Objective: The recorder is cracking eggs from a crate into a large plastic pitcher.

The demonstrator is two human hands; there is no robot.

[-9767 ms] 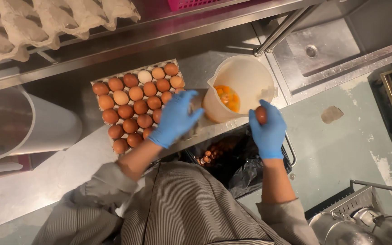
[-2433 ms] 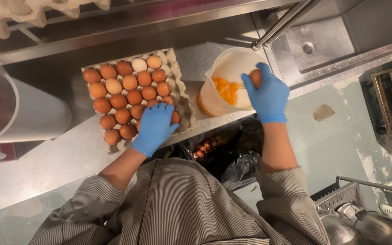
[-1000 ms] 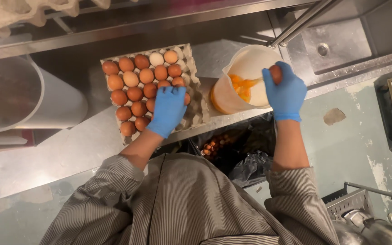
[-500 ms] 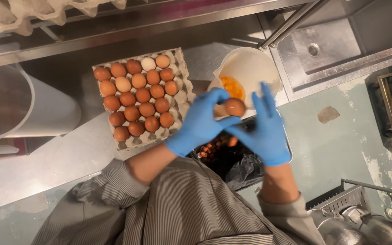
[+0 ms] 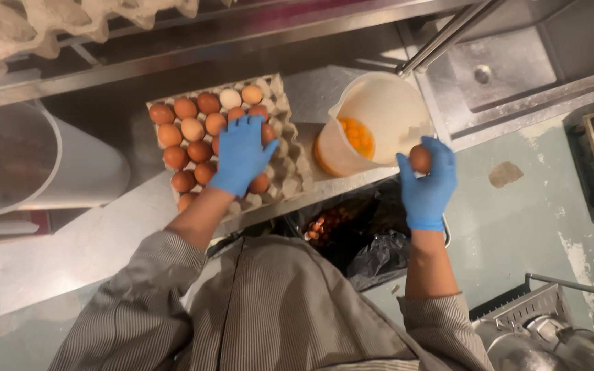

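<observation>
A cardboard egg tray [image 5: 291,167] with several brown eggs and one white egg lies on the steel counter. My left hand [image 5: 239,154], in a blue glove, rests spread over the eggs in the tray's middle; whether it grips one is hidden. My right hand [image 5: 426,180], also gloved, holds a brown egg [image 5: 420,159] at the near rim of a white plastic jug [image 5: 378,113]. The jug holds yellow yolks [image 5: 357,136].
A black-lined bin with eggshells [image 5: 352,230] stands below the counter edge. A large white bucket [image 5: 42,168] is at the left, a steel sink [image 5: 510,62] at the right. Stacked empty egg trays [image 5: 36,27] sit on the back shelf.
Both hands were together over the bin with an egg between them. The left hand has gone back onto the tray, and the right hand has carried an egg up to the jug's rim.
</observation>
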